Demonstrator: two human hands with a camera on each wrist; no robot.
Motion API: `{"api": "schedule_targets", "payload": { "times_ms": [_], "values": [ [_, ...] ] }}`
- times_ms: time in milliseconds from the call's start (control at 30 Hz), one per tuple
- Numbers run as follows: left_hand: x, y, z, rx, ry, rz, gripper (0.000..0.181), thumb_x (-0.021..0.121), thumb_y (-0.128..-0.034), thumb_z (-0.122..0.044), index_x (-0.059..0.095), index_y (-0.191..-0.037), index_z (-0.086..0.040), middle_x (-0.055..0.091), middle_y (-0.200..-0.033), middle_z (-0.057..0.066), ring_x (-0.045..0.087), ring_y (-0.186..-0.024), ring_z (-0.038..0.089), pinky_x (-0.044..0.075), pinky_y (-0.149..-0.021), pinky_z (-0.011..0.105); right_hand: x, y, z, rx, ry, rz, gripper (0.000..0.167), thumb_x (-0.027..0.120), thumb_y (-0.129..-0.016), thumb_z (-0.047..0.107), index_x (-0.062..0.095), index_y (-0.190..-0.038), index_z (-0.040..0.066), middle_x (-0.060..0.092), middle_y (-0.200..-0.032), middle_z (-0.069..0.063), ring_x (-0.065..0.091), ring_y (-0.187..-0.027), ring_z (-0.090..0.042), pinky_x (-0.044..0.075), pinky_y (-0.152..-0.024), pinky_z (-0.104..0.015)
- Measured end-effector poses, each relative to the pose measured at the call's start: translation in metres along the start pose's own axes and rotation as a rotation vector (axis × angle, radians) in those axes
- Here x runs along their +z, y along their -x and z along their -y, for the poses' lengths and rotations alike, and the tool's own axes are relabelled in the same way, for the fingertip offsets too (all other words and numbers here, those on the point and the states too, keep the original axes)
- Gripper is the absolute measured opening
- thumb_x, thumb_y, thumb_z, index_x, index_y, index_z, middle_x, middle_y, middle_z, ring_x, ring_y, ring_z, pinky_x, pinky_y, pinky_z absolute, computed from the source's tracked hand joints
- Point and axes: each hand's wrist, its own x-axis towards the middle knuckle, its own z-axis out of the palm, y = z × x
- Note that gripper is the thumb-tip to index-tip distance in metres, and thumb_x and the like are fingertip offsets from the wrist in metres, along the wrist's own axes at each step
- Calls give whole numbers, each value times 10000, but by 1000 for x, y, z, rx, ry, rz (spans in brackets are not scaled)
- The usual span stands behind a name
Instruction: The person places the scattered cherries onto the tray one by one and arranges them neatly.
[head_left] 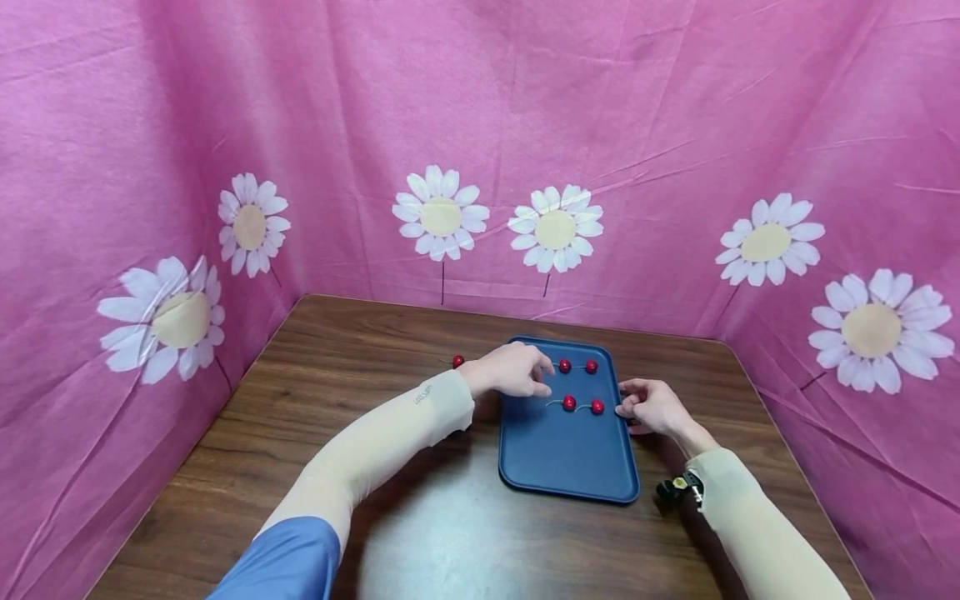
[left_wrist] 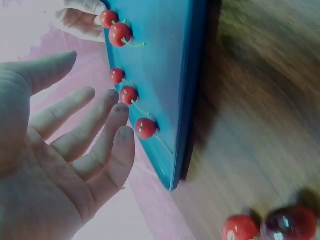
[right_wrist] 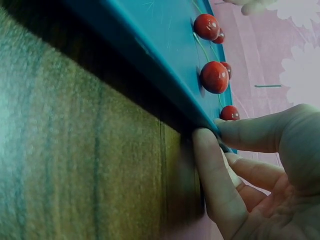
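Observation:
A dark blue rectangular tray [head_left: 570,458] lies on the wooden table. Several red cherries with green stems sit on it, among them a far cherry [head_left: 591,367] and a nearer cherry [head_left: 597,407]. My left hand [head_left: 517,369] hovers over the tray's far left part, its fingers loosely spread and holding nothing. In the left wrist view a cherry [left_wrist: 145,128] on the tray shows just past those fingertips. At the tray's right edge, my right hand [head_left: 654,407] pinches the rim; the right wrist view shows its thumb [right_wrist: 252,134] and forefinger at that edge.
Left of the tray, a cherry [head_left: 457,361] lies on the table, partly behind my left forearm. The left wrist view shows a red cherry [left_wrist: 240,228] beside a darker one [left_wrist: 289,224] there. A pink cloth [head_left: 480,100] with daisies hangs around the table [head_left: 360,333].

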Motion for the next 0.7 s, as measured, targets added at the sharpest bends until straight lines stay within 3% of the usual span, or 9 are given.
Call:
{"api": "schedule_targets", "payload": {
  "times_ms": [233,433,700],
  "values": [
    [-13,28,10,19,131,8,470,772,-1062,-376,739,-1468,-141,821,-1276,56,747,-1131,185,636,-1040,398,0,-2,1,-5,-3,3,552,713,-1035,-35,506,-1530,-166,659,-926,-53,687,-849,-134,708,-732,-412],
    [-23,50,20,46,139,-6,429,768,-1058,-390,761,-1433,-181,825,-1214,-1,730,-1052,126,626,-937,322,-1,-2,1,-4,-2,2,568,724,-1032,-32,498,-1535,-169,663,-938,-65,681,-844,-132,706,-727,-412],
    [-34,75,41,48,195,-64,329,770,-1054,-334,807,-1337,-170,844,-1185,-4,760,-1036,108,641,-947,340,-2,0,-2,3,-9,0,573,724,-1034,-20,499,-1542,-161,672,-944,-68,686,-852,-128,709,-745,-414]
  ]
}}
